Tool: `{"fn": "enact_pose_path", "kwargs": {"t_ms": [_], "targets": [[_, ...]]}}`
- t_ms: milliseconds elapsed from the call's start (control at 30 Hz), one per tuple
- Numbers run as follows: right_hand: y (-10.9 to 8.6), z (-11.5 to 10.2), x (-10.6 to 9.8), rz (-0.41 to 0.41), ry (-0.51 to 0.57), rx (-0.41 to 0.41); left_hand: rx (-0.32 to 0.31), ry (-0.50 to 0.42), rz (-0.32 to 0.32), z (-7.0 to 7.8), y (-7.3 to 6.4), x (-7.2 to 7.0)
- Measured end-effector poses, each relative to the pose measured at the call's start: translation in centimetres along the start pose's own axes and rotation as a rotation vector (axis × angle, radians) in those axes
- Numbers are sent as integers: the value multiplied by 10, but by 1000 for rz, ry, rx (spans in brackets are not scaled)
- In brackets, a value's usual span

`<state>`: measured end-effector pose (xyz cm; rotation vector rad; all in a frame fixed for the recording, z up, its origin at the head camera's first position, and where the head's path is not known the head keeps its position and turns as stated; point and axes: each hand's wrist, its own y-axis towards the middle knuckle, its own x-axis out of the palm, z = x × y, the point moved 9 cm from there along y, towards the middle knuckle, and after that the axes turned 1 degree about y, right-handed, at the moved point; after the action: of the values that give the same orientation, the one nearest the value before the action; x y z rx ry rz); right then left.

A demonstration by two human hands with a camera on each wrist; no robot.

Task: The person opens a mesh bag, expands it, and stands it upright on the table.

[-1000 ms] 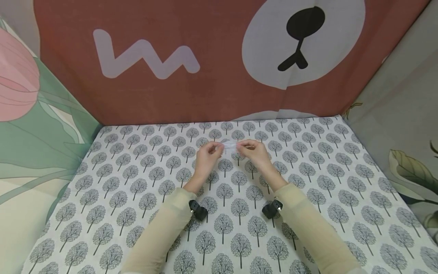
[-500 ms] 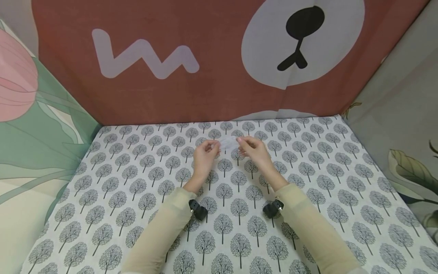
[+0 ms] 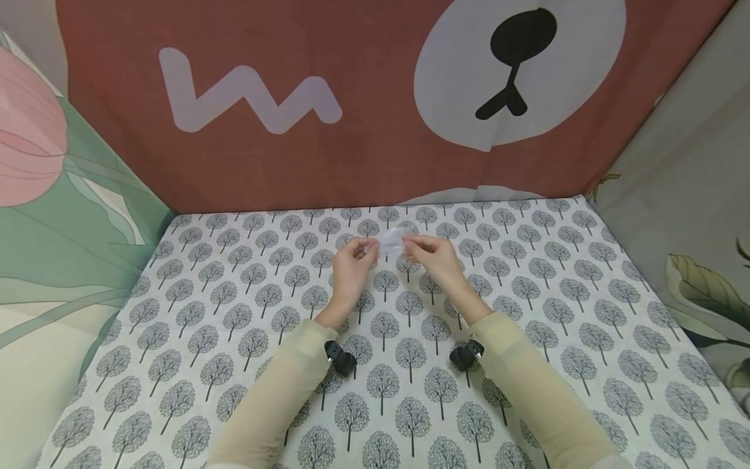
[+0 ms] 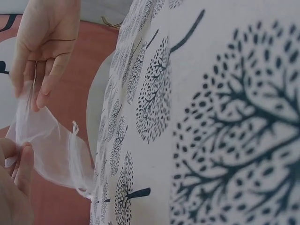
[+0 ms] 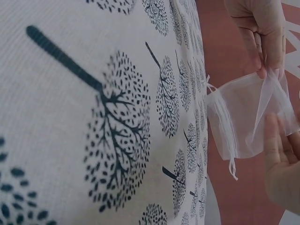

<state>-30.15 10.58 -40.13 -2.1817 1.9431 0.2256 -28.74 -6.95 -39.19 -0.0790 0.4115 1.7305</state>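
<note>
A small sheer white drawstring pouch (image 3: 391, 242) is stretched between the two hands, above the far middle of the table. My left hand (image 3: 353, 264) pinches one side of it between thumb and fingers. On the other side my right hand (image 3: 438, 260) pinches the fabric, its remaining fingers loosely bent. From the right wrist view, the pouch (image 5: 236, 117) hangs with its gathered cord end towards the table and a fold near the fingers. In the left wrist view, cord loops dangle from the pouch's (image 4: 58, 157) lower edge. Parts of the left fingers are cut off there.
A tree-patterned cloth (image 3: 234, 365) covers the table. Behind it stands a reddish-brown backdrop (image 3: 375, 156) with a bear's muzzle, and printed drapes (image 3: 674, 195) flank the sides. Small black cameras (image 3: 341, 359) sit on both wrists.
The pouch has gone from a narrow, folded strip to a wider spread of fabric. My right hand rose slightly, then came back a little lower and nearer the left, still pinching.
</note>
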Motion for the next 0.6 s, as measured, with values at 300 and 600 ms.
{"fn": "enact_pose_path", "kwargs": {"t_ms": [300,600], "targets": [[-1,1,1,-5,-110,7,18,1,0,0,-1,2],[-2,2,-3,75,-49,2,4,22,-16,1,-3,6]]}}
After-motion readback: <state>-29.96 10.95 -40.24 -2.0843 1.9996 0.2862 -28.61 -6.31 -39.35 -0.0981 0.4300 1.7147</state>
